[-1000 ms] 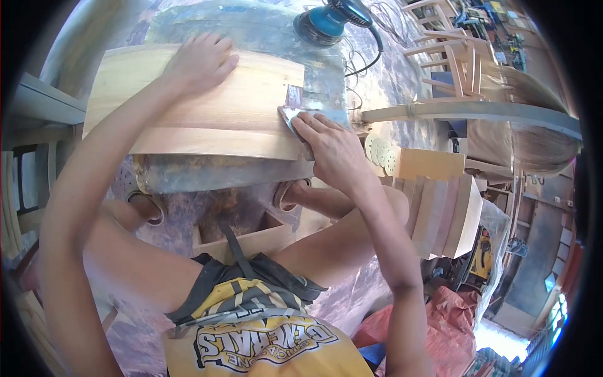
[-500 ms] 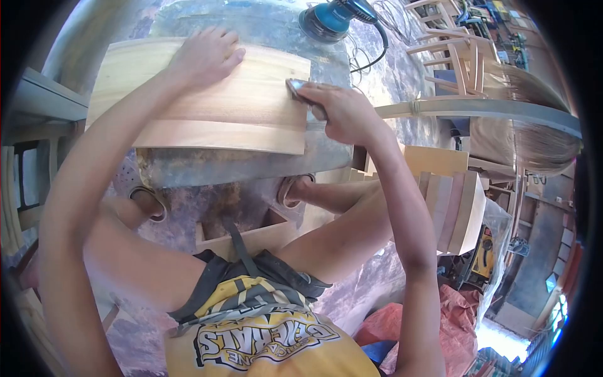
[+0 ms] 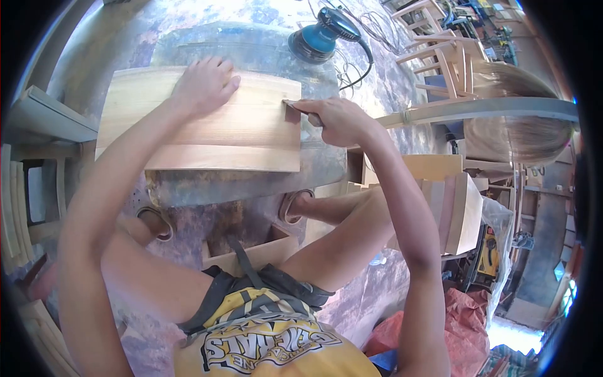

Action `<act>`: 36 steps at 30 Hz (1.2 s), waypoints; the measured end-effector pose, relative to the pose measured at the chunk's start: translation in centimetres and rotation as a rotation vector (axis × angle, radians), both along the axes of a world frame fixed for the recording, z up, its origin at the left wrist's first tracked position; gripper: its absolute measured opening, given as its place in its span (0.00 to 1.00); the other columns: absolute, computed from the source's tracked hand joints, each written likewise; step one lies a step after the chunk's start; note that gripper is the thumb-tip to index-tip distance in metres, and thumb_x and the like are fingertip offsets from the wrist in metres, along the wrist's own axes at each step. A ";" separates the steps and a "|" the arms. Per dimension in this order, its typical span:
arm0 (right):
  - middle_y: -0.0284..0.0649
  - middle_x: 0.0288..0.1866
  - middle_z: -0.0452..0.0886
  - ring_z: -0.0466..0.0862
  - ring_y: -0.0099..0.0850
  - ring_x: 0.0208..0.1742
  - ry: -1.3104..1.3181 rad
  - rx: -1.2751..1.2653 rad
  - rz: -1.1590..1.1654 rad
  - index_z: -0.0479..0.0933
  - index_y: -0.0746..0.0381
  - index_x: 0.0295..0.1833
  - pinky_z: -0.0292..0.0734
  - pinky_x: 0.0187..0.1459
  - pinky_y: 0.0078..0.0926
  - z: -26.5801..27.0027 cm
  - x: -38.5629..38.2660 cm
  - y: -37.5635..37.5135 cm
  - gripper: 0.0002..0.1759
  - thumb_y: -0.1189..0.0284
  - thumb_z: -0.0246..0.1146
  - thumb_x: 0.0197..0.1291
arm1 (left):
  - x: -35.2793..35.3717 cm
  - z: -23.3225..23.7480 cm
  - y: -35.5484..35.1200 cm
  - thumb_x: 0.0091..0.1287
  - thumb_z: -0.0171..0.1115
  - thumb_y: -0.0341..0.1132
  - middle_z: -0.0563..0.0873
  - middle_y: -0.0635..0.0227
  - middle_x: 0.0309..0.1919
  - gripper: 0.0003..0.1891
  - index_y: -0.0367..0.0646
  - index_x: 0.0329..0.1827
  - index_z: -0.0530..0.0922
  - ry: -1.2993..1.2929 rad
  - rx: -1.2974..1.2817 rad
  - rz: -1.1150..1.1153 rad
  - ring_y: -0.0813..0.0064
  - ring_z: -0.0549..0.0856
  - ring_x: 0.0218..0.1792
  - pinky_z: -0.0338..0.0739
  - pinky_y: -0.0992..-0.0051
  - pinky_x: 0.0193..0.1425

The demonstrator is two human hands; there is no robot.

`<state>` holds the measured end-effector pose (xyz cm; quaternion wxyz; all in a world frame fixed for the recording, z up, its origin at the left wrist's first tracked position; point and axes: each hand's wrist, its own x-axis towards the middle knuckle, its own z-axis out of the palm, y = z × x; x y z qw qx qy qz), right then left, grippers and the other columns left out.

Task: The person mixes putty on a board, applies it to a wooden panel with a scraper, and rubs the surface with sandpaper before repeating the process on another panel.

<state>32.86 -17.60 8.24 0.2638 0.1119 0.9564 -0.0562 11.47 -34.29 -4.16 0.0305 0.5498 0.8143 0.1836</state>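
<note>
A pale wooden panel [image 3: 213,135] lies on a worn, paint-stained work surface [image 3: 251,187]. My left hand [image 3: 204,87] rests on its upper middle with curled fingers. A small yellowish bit shows between that thumb and the fingers, too little of it to name. At the panel's right end, my right hand [image 3: 342,119] is closed around a small putty knife [image 3: 294,105]. The flat tip of the knife is over the wood near the right edge and casts a dark shadow there. Most of its handle is hidden in my palm.
A blue sander [image 3: 317,41] with a black cord stands beyond the panel. Wooden chair frames [image 3: 449,60] are at the upper right. Stacked boards [image 3: 461,213] stand right of my knee, an open wooden box [image 3: 251,248] between my legs, and red sheeting [image 3: 468,323] at lower right.
The view has shifted, so the panel and sander appear lower. The putty knife has turned, its tip now over the panel near the right edge. My left hand stays on the panel.
</note>
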 end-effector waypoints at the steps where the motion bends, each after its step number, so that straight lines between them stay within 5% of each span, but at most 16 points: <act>1: 0.44 0.63 0.81 0.79 0.46 0.63 0.131 -0.059 0.085 0.76 0.56 0.67 0.77 0.60 0.39 -1.6 1.4 0.5 0.32 0.84 0.55 0.55 | -0.1 -0.4 -0.1 0.75 0.49 0.48 0.81 0.53 0.53 0.20 0.39 0.52 0.76 -0.007 -0.005 0.008 0.56 0.78 0.59 0.68 0.55 0.67; 2: 0.43 0.64 0.80 0.78 0.45 0.65 0.262 -0.120 0.169 0.75 0.56 0.68 0.77 0.62 0.39 -1.9 2.1 0.0 0.32 0.84 0.55 0.55 | -0.2 -0.7 -0.1 0.74 0.50 0.48 0.81 0.54 0.53 0.20 0.40 0.52 0.77 0.032 0.039 0.009 0.56 0.78 0.59 0.69 0.55 0.66; 6: 0.43 0.69 0.78 0.75 0.41 0.70 0.070 -0.126 0.139 0.74 0.56 0.70 0.74 0.66 0.38 -0.5 4.2 -1.7 0.33 0.84 0.55 0.55 | -0.2 -1.2 0.2 0.73 0.51 0.46 0.80 0.55 0.47 0.19 0.38 0.51 0.77 0.052 0.127 0.000 0.55 0.78 0.55 0.69 0.56 0.63; 11: 0.46 0.51 0.84 0.81 0.46 0.55 0.281 -0.066 0.179 0.76 0.60 0.64 0.74 0.53 0.44 0.8 0.7 0.1 0.32 0.87 0.55 0.50 | 0.2 -0.4 0.0 0.74 0.51 0.47 0.81 0.55 0.51 0.19 0.39 0.52 0.77 0.042 0.083 0.020 0.56 0.77 0.58 0.68 0.56 0.66; 14: 0.48 0.54 0.84 0.80 0.47 0.59 0.072 -0.129 0.068 0.75 0.61 0.64 0.75 0.55 0.43 -1.2 -0.3 0.7 0.33 0.87 0.55 0.49 | 0.2 -0.7 0.2 0.74 0.50 0.48 0.81 0.55 0.52 0.20 0.40 0.53 0.77 0.021 0.067 0.019 0.56 0.78 0.59 0.68 0.55 0.66; 18: 0.52 0.59 0.82 0.78 0.49 0.65 0.213 -0.117 0.144 0.71 0.63 0.68 0.75 0.62 0.40 -2.8 4.5 -1.5 0.40 0.87 0.58 0.42 | 0.1 -0.2 0.0 0.73 0.52 0.48 0.82 0.54 0.47 0.19 0.40 0.50 0.78 0.000 0.100 -0.007 0.52 0.79 0.55 0.69 0.53 0.63; 19: 0.49 0.50 0.85 0.83 0.47 0.56 0.408 -0.130 0.202 0.80 0.63 0.56 0.79 0.57 0.41 -3.1 5.7 -1.9 0.26 0.83 0.61 0.46 | 0.0 -0.2 -0.1 0.73 0.52 0.48 0.82 0.54 0.47 0.19 0.40 0.50 0.78 0.024 0.079 -0.027 0.52 0.79 0.55 0.69 0.53 0.63; 22: 0.51 0.47 0.86 0.84 0.48 0.53 0.212 -0.295 0.014 0.78 0.62 0.63 0.80 0.54 0.42 -0.3 5.9 -1.2 0.34 0.83 0.61 0.45 | 0.0 -0.6 0.5 0.73 0.53 0.48 0.82 0.53 0.45 0.19 0.40 0.49 0.78 0.077 0.074 -0.046 0.51 0.79 0.52 0.70 0.54 0.61; 23: 0.48 0.40 0.87 0.88 0.43 0.45 0.211 -0.365 -0.093 0.77 0.62 0.67 0.81 0.49 0.39 1.3 5.5 -0.7 0.35 0.82 0.60 0.47 | -0.1 -0.8 0.5 0.72 0.54 0.47 0.82 0.53 0.45 0.18 0.39 0.49 0.79 0.068 0.103 -0.037 0.51 0.79 0.52 0.71 0.55 0.60; 24: 0.48 0.40 0.87 0.88 0.43 0.45 0.259 -0.382 -0.123 0.77 0.62 0.67 0.81 0.49 0.39 0.7 5.4 0.3 0.35 0.82 0.60 0.47 | -0.3 -0.9 0.5 0.72 0.55 0.47 0.82 0.52 0.45 0.18 0.39 0.48 0.79 0.058 0.132 -0.031 0.51 0.80 0.52 0.71 0.55 0.59; 26: 0.43 0.36 0.88 0.87 0.36 0.39 0.647 -0.861 -0.478 0.80 0.63 0.64 0.81 0.47 0.34 -0.6 5.7 2.5 0.31 0.81 0.57 0.49 | -0.1 -0.3 0.5 0.72 0.56 0.46 0.83 0.52 0.44 0.18 0.39 0.48 0.80 0.051 0.103 -0.050 0.51 0.80 0.51 0.72 0.56 0.59; 29: 0.35 0.29 0.82 0.79 0.30 0.29 0.600 -0.922 -0.833 0.78 0.59 0.67 0.77 0.33 0.28 -0.6 6.2 4.1 0.34 0.81 0.58 0.49 | 0.3 0.7 1.2 0.72 0.57 0.45 0.83 0.51 0.44 0.18 0.37 0.49 0.80 -0.001 0.078 -0.049 0.50 0.80 0.50 0.72 0.57 0.58; 33: 0.37 0.28 0.81 0.79 0.29 0.28 0.723 -1.035 -0.806 0.78 0.58 0.68 0.72 0.27 0.27 -0.4 5.5 5.5 0.36 0.79 0.59 0.48 | 0.6 0.9 0.9 0.73 0.57 0.44 0.83 0.49 0.45 0.19 0.34 0.50 0.80 -0.043 0.055 -0.007 0.49 0.81 0.50 0.72 0.58 0.58; 36: 0.39 0.28 0.79 0.77 0.28 0.26 0.930 -0.993 -0.776 0.83 0.61 0.59 0.69 0.24 0.29 -4.0 4.5 7.3 0.30 0.78 0.60 0.45 | 0.3 0.5 0.8 0.74 0.57 0.43 0.84 0.49 0.45 0.19 0.32 0.51 0.79 -0.086 0.050 -0.017 0.50 0.81 0.51 0.72 0.59 0.59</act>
